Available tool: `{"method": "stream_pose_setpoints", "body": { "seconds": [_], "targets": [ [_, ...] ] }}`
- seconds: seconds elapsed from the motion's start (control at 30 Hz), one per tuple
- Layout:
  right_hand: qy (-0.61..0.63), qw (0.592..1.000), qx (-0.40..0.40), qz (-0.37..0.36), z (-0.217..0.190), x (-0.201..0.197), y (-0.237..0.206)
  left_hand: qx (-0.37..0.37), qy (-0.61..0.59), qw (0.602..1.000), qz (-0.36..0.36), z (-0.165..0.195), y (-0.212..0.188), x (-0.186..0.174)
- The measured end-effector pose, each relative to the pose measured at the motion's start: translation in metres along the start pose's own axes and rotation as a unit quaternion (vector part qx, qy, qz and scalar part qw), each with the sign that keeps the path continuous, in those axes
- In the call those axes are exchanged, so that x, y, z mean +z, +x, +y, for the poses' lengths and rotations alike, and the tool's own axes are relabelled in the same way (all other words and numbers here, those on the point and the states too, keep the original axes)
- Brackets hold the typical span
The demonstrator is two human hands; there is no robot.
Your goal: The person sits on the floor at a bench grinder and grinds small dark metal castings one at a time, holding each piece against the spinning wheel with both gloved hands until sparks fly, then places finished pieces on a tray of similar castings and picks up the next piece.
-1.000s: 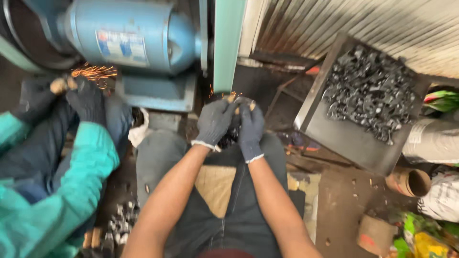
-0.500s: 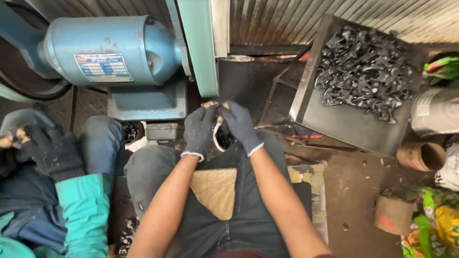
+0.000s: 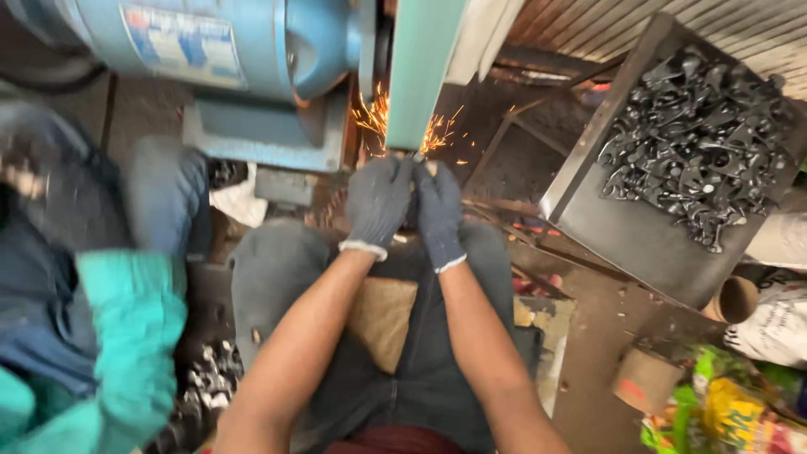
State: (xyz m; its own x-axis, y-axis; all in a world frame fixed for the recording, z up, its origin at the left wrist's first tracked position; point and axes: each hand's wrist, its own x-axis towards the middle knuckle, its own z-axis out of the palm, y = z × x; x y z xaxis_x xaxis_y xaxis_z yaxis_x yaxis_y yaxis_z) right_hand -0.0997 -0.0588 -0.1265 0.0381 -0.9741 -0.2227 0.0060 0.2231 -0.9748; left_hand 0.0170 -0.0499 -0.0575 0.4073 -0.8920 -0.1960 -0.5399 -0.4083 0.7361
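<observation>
Your left hand and right hand, both in dark grey gloves, are pressed together with fingers closed around a small metal piece, mostly hidden, held up against the lower end of the green grinding belt. Orange sparks spray from that contact, beside the blue motor. A tilted dark tray of black metal parts sits to your right, and another person's teal sleeve is at your left.

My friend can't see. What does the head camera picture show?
Two gloved hands, left hand and right hand, press a small part against a green belt, throwing orange sparks. A blue motor sits behind; a tray of dark metal parts stands to the right.
</observation>
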Motion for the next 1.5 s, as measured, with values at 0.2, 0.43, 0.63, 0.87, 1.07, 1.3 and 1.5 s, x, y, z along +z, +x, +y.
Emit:
{"method": "stream_pose_setpoints", "body": {
  "seconds": [0.2,0.43,0.63,0.87,1.07,1.3,1.5],
  "targets": [
    [-0.049,0.996,-0.067,-0.011,-0.012,-0.009,0.012,0.137,-0.024,0.990,0.032,0.004,0.003,0.004],
    [0.035,0.996,0.005,-0.081,-0.044,-0.010,-0.020,0.219,0.144,0.965,-0.002,0.008,-0.025,-0.037],
    [0.084,0.988,-0.038,-0.126,-0.045,-0.023,-0.025,0.188,0.030,0.979,-0.074,0.009,-0.031,-0.063],
    [-0.068,0.992,-0.046,-0.092,-0.034,-0.012,-0.013,-0.008,-0.043,0.995,-0.087,-0.001,-0.013,-0.050],
    [0.024,0.989,0.003,-0.148,-0.037,-0.006,0.013,0.035,0.049,0.997,-0.038,-0.009,0.002,-0.030],
    [-0.034,0.993,-0.008,-0.115,-0.050,-0.007,0.015,0.048,-0.082,0.995,-0.029,-0.008,0.002,-0.021],
    [-0.038,0.991,-0.084,-0.092,-0.057,-0.021,-0.004,0.123,0.036,0.992,0.015,-0.007,-0.011,-0.011]
  ]
}}
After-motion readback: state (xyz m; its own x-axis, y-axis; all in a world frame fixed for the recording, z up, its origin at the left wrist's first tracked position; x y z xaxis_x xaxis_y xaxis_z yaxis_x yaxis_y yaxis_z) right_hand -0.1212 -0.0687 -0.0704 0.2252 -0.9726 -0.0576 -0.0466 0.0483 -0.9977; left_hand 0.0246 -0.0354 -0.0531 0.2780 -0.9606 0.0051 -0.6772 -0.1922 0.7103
